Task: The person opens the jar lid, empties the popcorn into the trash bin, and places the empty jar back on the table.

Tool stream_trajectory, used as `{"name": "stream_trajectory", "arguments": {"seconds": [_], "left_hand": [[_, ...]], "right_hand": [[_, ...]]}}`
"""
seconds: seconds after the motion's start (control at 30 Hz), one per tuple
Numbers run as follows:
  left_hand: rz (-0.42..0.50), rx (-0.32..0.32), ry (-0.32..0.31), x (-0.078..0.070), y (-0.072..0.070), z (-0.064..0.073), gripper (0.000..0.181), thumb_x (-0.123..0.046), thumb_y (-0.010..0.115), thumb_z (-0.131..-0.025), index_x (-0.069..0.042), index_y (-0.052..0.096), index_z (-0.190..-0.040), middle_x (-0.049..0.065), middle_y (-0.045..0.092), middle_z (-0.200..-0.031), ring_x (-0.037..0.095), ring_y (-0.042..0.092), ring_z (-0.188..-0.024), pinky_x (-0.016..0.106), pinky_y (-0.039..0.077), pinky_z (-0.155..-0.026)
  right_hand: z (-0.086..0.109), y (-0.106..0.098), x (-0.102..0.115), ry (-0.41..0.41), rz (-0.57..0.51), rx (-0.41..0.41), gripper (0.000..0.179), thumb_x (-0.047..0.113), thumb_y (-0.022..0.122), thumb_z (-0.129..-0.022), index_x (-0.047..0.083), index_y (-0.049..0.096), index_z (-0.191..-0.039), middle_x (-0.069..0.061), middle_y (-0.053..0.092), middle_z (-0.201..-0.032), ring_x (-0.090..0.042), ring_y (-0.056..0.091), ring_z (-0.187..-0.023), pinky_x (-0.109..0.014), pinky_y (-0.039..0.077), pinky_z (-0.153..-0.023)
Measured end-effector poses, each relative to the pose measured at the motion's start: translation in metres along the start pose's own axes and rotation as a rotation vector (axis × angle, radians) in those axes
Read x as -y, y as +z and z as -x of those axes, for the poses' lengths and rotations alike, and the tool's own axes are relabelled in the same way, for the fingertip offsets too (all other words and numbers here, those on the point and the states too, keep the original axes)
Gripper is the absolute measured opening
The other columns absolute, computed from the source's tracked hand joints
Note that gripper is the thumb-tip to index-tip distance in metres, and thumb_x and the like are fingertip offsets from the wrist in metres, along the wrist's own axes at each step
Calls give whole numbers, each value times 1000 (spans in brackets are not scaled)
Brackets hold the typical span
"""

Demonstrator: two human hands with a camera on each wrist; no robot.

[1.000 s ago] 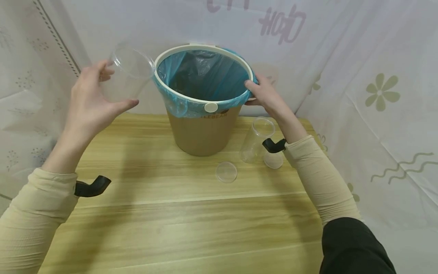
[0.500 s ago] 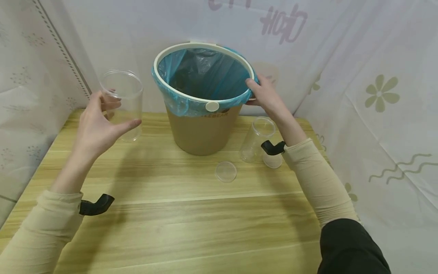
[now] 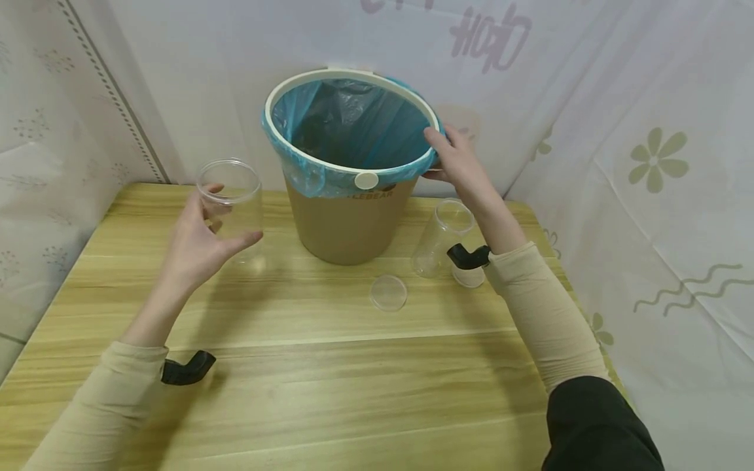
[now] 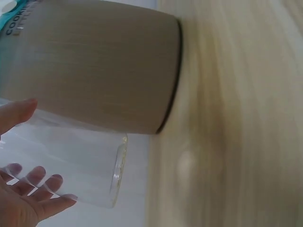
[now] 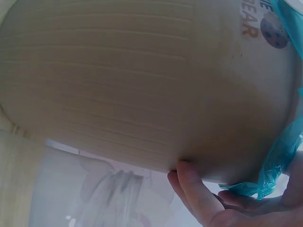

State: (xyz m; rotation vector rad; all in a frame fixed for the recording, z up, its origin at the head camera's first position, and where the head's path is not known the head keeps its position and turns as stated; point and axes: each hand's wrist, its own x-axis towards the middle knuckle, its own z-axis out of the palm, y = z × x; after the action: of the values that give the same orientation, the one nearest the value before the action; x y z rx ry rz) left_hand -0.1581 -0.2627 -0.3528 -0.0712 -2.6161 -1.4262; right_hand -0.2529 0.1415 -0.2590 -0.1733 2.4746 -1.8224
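My left hand [image 3: 197,252] holds a clear plastic jar [image 3: 243,212] upright by its side, left of the bin. Its thumb is on the near side and its fingers on the far side. In the left wrist view the jar's base [image 4: 118,172] shows just above the table. A tan trash bin [image 3: 350,226] stands at the back, lined with a blue bag [image 3: 365,131] under a cream rim ring. On the bin's right rim my right hand [image 3: 462,163] grips, thumb over the ring. In the right wrist view its fingers [image 5: 191,187] press the bin's outer wall below the bag's edge.
A second clear jar [image 3: 432,245] stands to the right of the bin. One clear round lid [image 3: 389,293] lies in front of the bin, another lid [image 3: 468,276] beside the second jar. Behind the wooden table [image 3: 330,392] hangs a white printed curtain [image 3: 589,98].
My left hand has lowered the jar from beside the bin's rim, first outward, then slightly right, turning it from tilted to upright. The right hand stays on the rim.
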Motion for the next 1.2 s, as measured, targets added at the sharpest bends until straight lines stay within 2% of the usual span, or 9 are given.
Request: {"name": "stream_trajectory", "arguments": {"seconds": [0.1,0.17,0.3,0.5,0.63,0.77,1.03,1.2], "left_hand": [[20,18,-2,5,6,0,94,-26,90,-79,-4,33,-150,13,36,-163,43,43,-141,65,38,-116],[32,34,0,8,9,1,100,-24,90,-79,-4,28,-155,16,36,-162,45,40,-145,66,35,-119],[24,54,-5,14,13,1,104,-26,90,-79,-5,26,-158,20,42,-156,47,38,-146,68,32,-118],[-8,60,-9,19,18,4,101,-27,91,-78,-6,29,-155,16,50,-149,49,42,-142,71,33,-112],[-23,66,-11,23,20,7,98,-26,90,-78,-4,30,-154,17,49,-148,47,45,-135,66,37,-107],[-7,84,-11,30,23,8,98,-25,90,-79,-3,31,-153,20,49,-148,47,45,-129,64,37,-104],[-10,105,-21,36,27,9,101,-26,90,-80,-5,28,-156,22,47,-149,54,45,-136,70,36,-110],[6,104,-18,39,29,9,108,-29,90,-79,-10,22,-160,21,47,-153,51,41,-142,72,32,-113]], "right_hand": [[3,-1,-2,-10,-16,1,57,49,46,-106,17,45,-153,-18,56,-145,-31,69,-118,-48,54,-108],[4,-2,-4,-28,-24,-4,57,49,45,-106,17,44,-154,-18,57,-143,-29,70,-116,-48,54,-108],[10,-3,-7,-69,-66,-20,56,46,49,-106,17,45,-153,-20,59,-141,-23,72,-109,-49,53,-108],[20,-5,-13,-152,-100,-27,52,37,54,-106,19,47,-154,-22,60,-142,-21,73,-104,-51,55,-105],[27,-5,-15,-182,-77,-33,52,35,56,-106,20,46,-155,-19,60,-145,-23,72,-107,-50,56,-104],[37,-4,-17,-189,-41,-49,54,35,57,-105,20,44,-156,-14,56,-151,-27,69,-115,-42,59,-101],[58,-3,-25,-225,3,-82,55,33,59,-105,16,45,-155,-15,56,-148,-25,68,-119,-33,60,-96],[72,1,-34,-270,33,-120,53,25,59,-105,10,46,-154,-18,57,-146,-30,69,-120,-31,61,-94]]}}
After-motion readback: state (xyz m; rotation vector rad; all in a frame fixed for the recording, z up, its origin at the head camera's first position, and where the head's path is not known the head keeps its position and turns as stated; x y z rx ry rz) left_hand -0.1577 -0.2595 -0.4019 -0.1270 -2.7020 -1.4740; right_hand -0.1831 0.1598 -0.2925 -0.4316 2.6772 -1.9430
